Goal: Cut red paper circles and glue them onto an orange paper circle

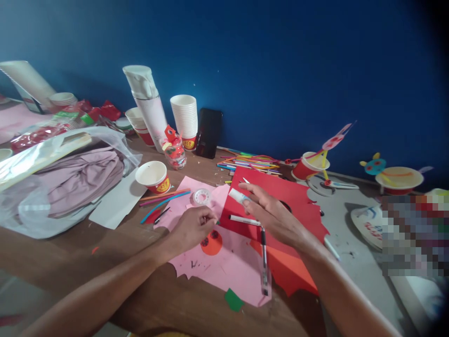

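Note:
My left hand (pixel 194 228) is closed in a pinch, with a small green paper piece (pixel 218 223) just showing at its fingertips. Below those fingertips lies an orange paper disc (pixel 211 244) with dark drawn spots, on a pink paper sheet (pixel 235 267). Over the red paper (pixel 280 187), my right hand (pixel 271 210) has a white glue stick (pixel 237 195) between its thumb and fingers. A white marker (pixel 245 220) lies under this hand, with a black pen (pixel 264 262) nearer to me. A tape roll (pixel 202 197) sits beyond my left hand.
A paper cup (pixel 153 177), a white bottle (pixel 149 105), stacked cups (pixel 184 121) and a phone (pixel 209 133) stand toward the blue wall. Pipe cleaners (pixel 249 161) lie behind the red paper. A plastic bag (pixel 70 178) is at left, decorated cups (pixel 310 166) at right.

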`<state>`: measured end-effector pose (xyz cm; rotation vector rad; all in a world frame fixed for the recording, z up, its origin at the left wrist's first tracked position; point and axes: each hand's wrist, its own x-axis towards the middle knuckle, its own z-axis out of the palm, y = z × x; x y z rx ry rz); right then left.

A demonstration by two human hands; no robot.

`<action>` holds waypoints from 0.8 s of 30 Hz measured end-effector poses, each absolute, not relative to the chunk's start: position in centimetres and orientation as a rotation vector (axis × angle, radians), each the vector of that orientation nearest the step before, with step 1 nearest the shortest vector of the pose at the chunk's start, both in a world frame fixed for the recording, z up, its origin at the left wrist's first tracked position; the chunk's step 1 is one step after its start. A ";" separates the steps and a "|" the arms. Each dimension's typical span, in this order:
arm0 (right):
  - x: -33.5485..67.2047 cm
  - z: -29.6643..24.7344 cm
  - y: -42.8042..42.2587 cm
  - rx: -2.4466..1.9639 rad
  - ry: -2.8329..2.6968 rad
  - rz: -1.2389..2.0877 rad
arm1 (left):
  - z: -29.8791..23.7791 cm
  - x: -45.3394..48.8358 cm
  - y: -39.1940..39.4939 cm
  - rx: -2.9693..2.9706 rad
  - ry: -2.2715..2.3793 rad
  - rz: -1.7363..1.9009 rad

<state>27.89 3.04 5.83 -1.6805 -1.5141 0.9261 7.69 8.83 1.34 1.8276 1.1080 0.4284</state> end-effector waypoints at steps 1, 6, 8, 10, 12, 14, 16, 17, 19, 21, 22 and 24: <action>27.8 5.6 2.9 -1.676 -1.508 0.948 | 1.0 7.7 8.8 1.910 1.107 0.404; 27.3 5.6 2.5 -1.579 -1.441 1.086 | -0.2 7.6 8.9 2.173 1.182 0.285; 27.1 5.9 2.6 -1.554 -1.379 1.097 | -0.4 7.6 9.0 2.264 1.207 0.232; 27.0 6.1 2.8 -1.552 -1.330 1.104 | -0.4 7.7 9.0 2.324 1.218 0.196; 26.9 6.1 3.0 -1.573 -1.313 1.096 | -0.3 7.7 8.9 2.339 1.221 0.172; 26.8 5.9 3.1 -1.601 -1.333 1.069 | -0.2 7.7 8.9 2.343 1.219 0.152; 26.8 5.6 3.1 -1.617 -1.373 1.041 | -0.1 7.7 8.9 2.362 1.214 0.143; 26.8 5.5 3.1 -1.619 -1.386 1.033 | -0.1 7.7 8.9 2.370 1.214 0.143; 26.7 5.4 3.1 -1.613 -1.386 1.026 | -0.1 7.6 8.9 2.370 1.211 0.138; 26.8 5.4 3.1 -1.604 -1.367 1.029 | 0.1 7.6 8.9 2.347 1.209 0.129; 26.8 5.5 3.1 -1.600 -1.360 1.029 | 0.2 7.7 9.0 2.329 1.206 0.130; 26.9 5.8 3.0 -1.600 -1.358 1.016 | 0.4 7.8 9.0 2.286 1.188 0.132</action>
